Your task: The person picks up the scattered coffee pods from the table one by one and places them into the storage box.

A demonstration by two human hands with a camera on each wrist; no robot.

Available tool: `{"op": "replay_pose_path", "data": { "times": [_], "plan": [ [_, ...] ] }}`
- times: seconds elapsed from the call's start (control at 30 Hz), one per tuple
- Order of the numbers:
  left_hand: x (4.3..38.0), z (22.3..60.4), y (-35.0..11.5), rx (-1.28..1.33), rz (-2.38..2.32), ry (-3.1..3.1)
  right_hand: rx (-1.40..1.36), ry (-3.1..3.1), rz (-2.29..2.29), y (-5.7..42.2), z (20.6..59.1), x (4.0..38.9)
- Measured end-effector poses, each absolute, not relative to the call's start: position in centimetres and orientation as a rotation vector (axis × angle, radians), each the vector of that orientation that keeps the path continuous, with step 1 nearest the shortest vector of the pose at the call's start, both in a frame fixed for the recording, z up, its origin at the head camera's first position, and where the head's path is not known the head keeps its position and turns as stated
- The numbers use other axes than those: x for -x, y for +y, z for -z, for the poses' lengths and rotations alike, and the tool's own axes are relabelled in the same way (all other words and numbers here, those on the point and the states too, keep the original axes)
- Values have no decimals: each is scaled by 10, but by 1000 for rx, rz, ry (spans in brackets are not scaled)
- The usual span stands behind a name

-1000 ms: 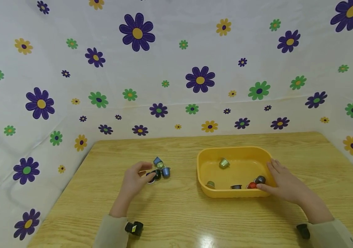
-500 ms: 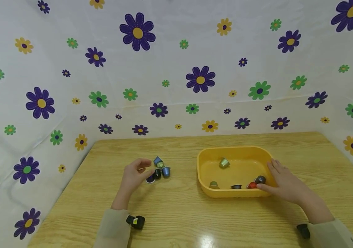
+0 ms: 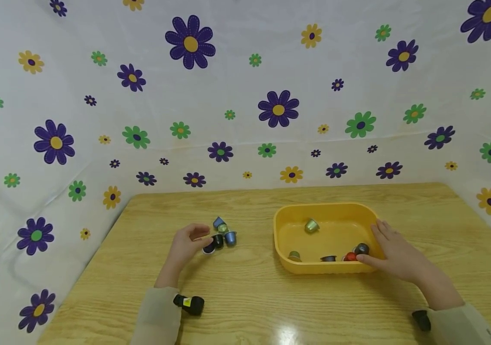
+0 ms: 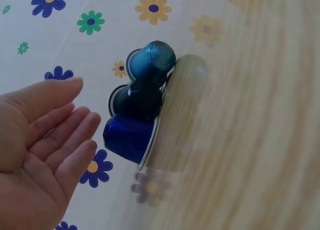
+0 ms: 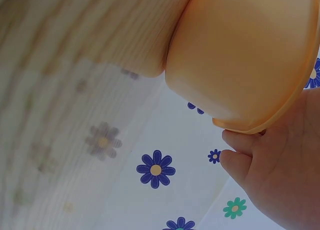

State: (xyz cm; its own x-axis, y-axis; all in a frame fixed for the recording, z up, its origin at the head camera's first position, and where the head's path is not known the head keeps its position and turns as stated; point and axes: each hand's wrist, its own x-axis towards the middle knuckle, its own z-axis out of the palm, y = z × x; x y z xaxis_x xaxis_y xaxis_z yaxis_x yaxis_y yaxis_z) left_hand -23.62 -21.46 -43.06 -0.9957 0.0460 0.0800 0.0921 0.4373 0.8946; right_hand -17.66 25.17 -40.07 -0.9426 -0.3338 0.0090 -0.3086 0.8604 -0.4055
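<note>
Left hand: we see it relaxed, fingers loosely bent and thumb spread from them, holding nothing.
Nearest capsule: the dark blue capsule lies just beyond the left fingertips, a narrow gap between.
Other loose capsules: past the dark blue one, farther from the left hand, we find a black-green capsule, a light blue capsule, a pale green capsule and a small blue capsule, bunched close together.
Right hand: it rests against the bin, fingers extended along the end nearest it, thumb reaching over the near corner.
Yellow bin: we see this bin to the right hand's left, well apart from the left hand.
Capsules in the bin: a red capsule and a dark grey capsule sit by the right thumb; a flat-looking dark capsule, an olive capsule and a shiny green capsule lie farther left of it.
Table: wood-grained, beneath both hands.
Backdrop: a flowered sheet beyond both hands.
</note>
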Motion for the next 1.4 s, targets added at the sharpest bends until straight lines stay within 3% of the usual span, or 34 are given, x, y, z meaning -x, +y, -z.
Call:
{"op": "replay_pose_path", "data": {
  "times": [0.6,1.4],
  "plan": [
    [237,434,-217,37,1478,-2778,502,2970,633,251,401,177],
    [235,437,-218,131,1414,-2901,497,2964,654,251,401,177]
  ]
}}
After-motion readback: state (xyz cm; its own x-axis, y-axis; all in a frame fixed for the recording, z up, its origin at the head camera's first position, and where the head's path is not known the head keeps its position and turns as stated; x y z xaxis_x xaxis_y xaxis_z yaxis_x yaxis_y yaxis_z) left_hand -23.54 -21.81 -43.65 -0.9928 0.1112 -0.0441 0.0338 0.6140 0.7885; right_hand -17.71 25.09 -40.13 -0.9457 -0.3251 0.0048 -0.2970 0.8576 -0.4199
